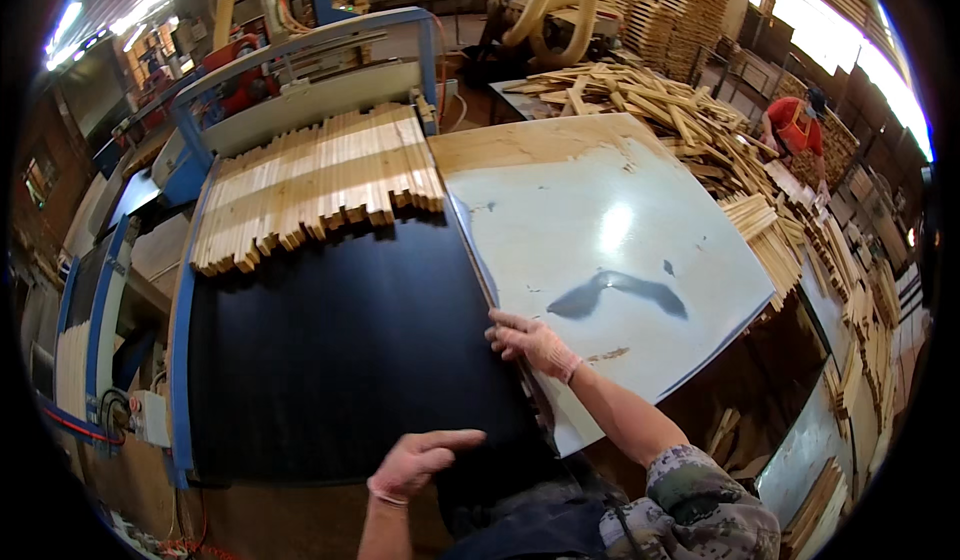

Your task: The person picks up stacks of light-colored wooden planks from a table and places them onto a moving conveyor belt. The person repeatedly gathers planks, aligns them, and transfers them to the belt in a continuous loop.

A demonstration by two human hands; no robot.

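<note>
My left hand, in a thin glove with a pale cuff, hovers over the near edge of a black conveyor belt. Its fingers are stretched out to the right and nothing is in them. My right hand, gloved alike, is at the seam where the belt meets a pale worktop. Its fingers point left, loosely extended, and no held thing shows. Across the far end of the belt lies a row of wooden strips, side by side, with uneven near ends.
A blue frame spans the belt beyond the strips. A large heap of loose wooden strips lies past the worktop. At the far right a person in red bends over more strips. Stacked wood stands behind.
</note>
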